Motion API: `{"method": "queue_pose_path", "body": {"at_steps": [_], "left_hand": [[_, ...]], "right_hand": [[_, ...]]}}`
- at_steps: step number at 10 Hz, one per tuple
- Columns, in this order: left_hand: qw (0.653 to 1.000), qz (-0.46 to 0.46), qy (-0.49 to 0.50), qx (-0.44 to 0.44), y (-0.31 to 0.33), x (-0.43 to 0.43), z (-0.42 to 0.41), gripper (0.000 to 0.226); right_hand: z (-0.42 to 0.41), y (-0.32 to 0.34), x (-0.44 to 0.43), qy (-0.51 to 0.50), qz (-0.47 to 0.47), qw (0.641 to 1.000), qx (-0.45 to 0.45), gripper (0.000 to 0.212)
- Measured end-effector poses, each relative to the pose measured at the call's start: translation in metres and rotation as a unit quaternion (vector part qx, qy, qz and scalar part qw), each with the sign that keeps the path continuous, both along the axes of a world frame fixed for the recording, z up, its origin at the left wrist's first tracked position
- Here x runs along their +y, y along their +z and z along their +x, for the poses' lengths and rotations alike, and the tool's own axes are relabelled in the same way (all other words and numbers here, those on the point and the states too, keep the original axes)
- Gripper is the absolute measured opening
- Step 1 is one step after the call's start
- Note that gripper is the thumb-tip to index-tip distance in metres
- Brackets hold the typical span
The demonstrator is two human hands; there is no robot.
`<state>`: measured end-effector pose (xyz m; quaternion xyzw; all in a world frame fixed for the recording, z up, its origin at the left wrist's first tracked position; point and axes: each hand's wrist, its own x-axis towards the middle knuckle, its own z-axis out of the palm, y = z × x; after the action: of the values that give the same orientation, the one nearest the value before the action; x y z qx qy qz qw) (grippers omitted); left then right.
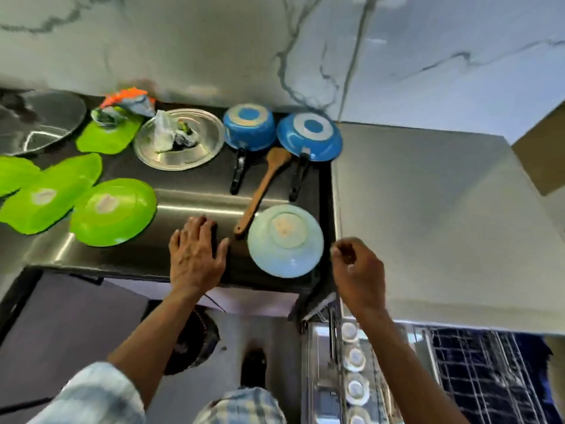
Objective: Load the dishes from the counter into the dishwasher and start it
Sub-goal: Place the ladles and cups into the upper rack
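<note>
left hand [197, 255]: lies flat on the near edge of the counter [189, 200], fingers straight and spread, holding nothing; it looks like a brace.
right hand [357, 270]: hovers just right of the pale blue plate [286, 240], fingers loosely curled, nothing seen in them, not touching the plate.
pale blue plate: face down at the near right corner of the counter, its near rim at the counter's edge; the wooden spatula [263, 191] handle ends just beside its left rim.
step in hand: most likely picking up this plate, since it is the dish nearest the right hand.
how to grip: a face-down plate gives little to catch; slide it slightly over the near edge, get fingers under the rim and thumb on the base ring, then lift.
watch for: nudging the spatula handle, or tipping the plate off the corner.
dishwasher rack [489, 371]: pulled out at near right, below the counter, blurred; small white round pieces [354, 359] sit in a row along its left side.
placing: stand the plate on edge between tines, clear of those pieces.
remaining dishes: green plates [113, 211] at left, steel plate [211, 133] with crumpled scraps, upturned blue pot [249, 127] and blue pan [308, 137] at far right; the task seems early.
</note>
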<state>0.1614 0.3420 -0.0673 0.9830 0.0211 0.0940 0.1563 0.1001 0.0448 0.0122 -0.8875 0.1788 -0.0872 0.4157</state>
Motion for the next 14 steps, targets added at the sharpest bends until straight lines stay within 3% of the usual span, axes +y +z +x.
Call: {"method": "queue_pose_path", "body": {"at_steps": [1, 3, 5, 6, 7, 8, 9, 11, 12, 14], "left_hand": [[0.999, 0.044, -0.019, 0.025, -0.005, 0.005, 0.007, 0.066], [0.998, 0.038, -0.022, 0.038, -0.008, 0.006, 0.007, 0.069], [0.999, 0.026, -0.018, 0.022, -0.005, 0.006, 0.006, 0.069], [0.999, 0.026, -0.009, 0.019, -0.005, 0.005, 0.005, 0.069], [0.999, 0.029, -0.008, 0.017, -0.005, 0.005, 0.005, 0.069], [0.999, 0.030, -0.013, 0.011, -0.005, 0.004, 0.004, 0.069], [1.000, 0.022, -0.021, 0.009, -0.006, 0.005, 0.004, 0.068], [0.992, -0.072, -0.061, -0.080, 0.000, -0.011, -0.013, 0.054], [0.970, -0.088, -0.173, -0.150, 0.011, -0.055, -0.046, 0.050], [0.909, -0.124, -0.379, -0.122, 0.030, -0.195, -0.102, 0.042]], "right_hand": [[0.068, 0.015, 0.048, 0.063, -0.071, 0.994, 0.047, 0.013], [0.174, 0.018, 0.117, 0.101, -0.159, 0.967, 0.169, 0.051], [0.201, -0.001, 0.136, 0.068, -0.184, 0.953, 0.231, 0.053], [0.209, -0.005, 0.137, 0.057, -0.151, 0.960, 0.227, 0.051], [0.216, -0.007, 0.129, 0.025, -0.034, 0.981, 0.191, 0.053], [0.209, -0.004, 0.110, 0.014, 0.049, 0.992, 0.116, 0.042], [0.184, 0.015, 0.091, 0.025, 0.065, 0.996, 0.047, 0.022], [0.073, 0.033, 0.019, -0.020, 0.041, 0.997, -0.055, 0.038], [-0.018, 0.033, -0.018, -0.059, 0.085, 0.993, -0.057, 0.025], [-0.214, 0.000, -0.087, -0.141, 0.079, 0.987, -0.015, 0.020]]}}
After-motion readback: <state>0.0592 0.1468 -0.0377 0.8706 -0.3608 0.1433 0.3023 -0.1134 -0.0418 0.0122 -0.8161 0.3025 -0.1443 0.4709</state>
